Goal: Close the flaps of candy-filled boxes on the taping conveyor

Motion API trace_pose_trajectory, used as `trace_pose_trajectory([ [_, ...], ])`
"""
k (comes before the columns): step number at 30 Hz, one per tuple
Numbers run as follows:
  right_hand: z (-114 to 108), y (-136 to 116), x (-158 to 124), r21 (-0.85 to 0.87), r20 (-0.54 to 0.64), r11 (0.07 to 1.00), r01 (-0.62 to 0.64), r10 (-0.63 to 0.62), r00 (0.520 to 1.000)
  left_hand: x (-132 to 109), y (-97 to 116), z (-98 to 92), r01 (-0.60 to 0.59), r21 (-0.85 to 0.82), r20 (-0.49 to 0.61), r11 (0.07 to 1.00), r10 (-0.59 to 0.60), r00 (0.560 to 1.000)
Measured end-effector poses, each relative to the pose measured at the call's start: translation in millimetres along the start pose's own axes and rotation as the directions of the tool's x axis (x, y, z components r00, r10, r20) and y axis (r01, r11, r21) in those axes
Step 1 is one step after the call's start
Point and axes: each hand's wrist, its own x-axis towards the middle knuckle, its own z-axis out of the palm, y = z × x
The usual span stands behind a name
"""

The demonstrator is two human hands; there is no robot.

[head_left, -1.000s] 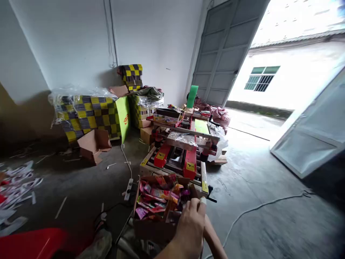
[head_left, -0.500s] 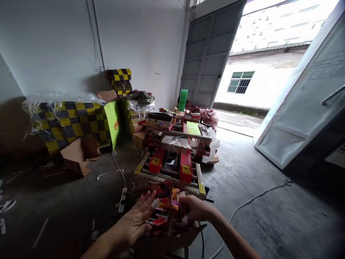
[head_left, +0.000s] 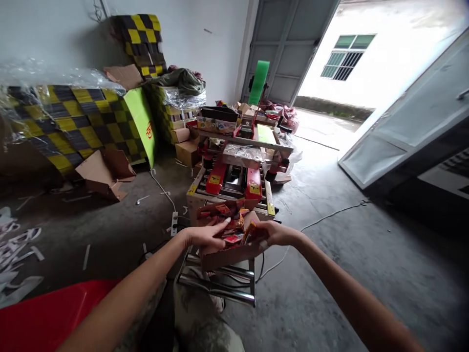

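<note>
Just before red-railed carton-sealing machine (head_left: 252,182), open-topped cardboard box (head_left: 229,257), packed with red-and-orange sachets (head_left: 234,238), sits above shiny steel rollers (head_left: 234,293). Left hand (head_left: 208,236) spread loosely, thumb and fingers well parted, across box's left side, over sachets. Right hand (head_left: 274,233) half curled at right edge, beside orange packet (head_left: 249,231); whether gripping packet or cardboard, cannot tell.

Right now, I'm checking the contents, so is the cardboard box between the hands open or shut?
Open: red and orange packets show inside the cardboard box, between the left hand and the right hand.
</note>
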Motion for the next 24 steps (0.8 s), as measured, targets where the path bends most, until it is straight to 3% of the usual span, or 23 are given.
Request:
trace_pose_trajectory([
  [3, 3, 16, 22, -0.239, -0.242, 0.970, -0.037, -0.023, 0.970, -5, -1, 23.7, -0.016, -0.084, -0.175, 0.996, 0.001, 0.985],
  [5, 8, 22, 33, -0.279, -0.305, 0.959, -0.051, -0.038, 0.952, -7, 2, 50.4, -0.097, -0.149, -0.378, 0.984, 0.034, 0.925],
  [8, 34, 20, 42, -0.313, -0.408, 0.950, -0.021, -0.114, 0.906, -4, 13, 90.2, -0.118, -0.114, -0.676, 0.986, 0.010, 0.737],
  [11, 75, 8, 48, -0.325, -0.415, 0.943, 0.065, -0.204, 0.887, 8, 25, 116.5, -0.071, -0.036, -0.834, 0.997, 0.009, 0.552],
  [14, 106, -5, 55, -0.456, -0.316, 0.889, 0.029, -0.192, 0.929, 12, 31, 131.6, -0.041, 0.011, -0.900, 0.999, 0.028, 0.435],
  [16, 115, -10, 58, -0.584, -0.240, 0.812, 0.008, -0.183, 0.953, -1, 32, 138.3, -0.044, 0.104, -0.909, 0.994, 0.113, 0.400],
  [18, 115, -13, 58, -0.664, -0.171, 0.748, 0.025, -0.185, 0.968, -26, 32, 137.8, -0.087, 0.257, -0.897, 0.962, 0.271, 0.350],
  [20, 113, -14, 58, -0.702, -0.121, 0.710, 0.060, -0.201, 0.972, -50, 28, 123.0, -0.123, 0.368, -0.889, 0.922, 0.388, 0.242],
  [22, 113, -15, 59, -0.722, -0.095, 0.685, 0.097, -0.236, 0.967, -61, 17, 92.3, -0.138, 0.320, -0.927, 0.938, 0.339, 0.159],
  [23, 114, -16, 61, -0.727, -0.087, 0.678, 0.109, -0.249, 0.964, -59, 9, 73.6, -0.151, 0.226, -0.951, 0.962, 0.252, 0.180],
  [24, 115, -16, 62, -0.729, -0.090, 0.676, 0.111, -0.254, 0.963, -51, 1, 55.0, -0.175, 0.101, -0.955, 0.979, 0.145, 0.258],
])
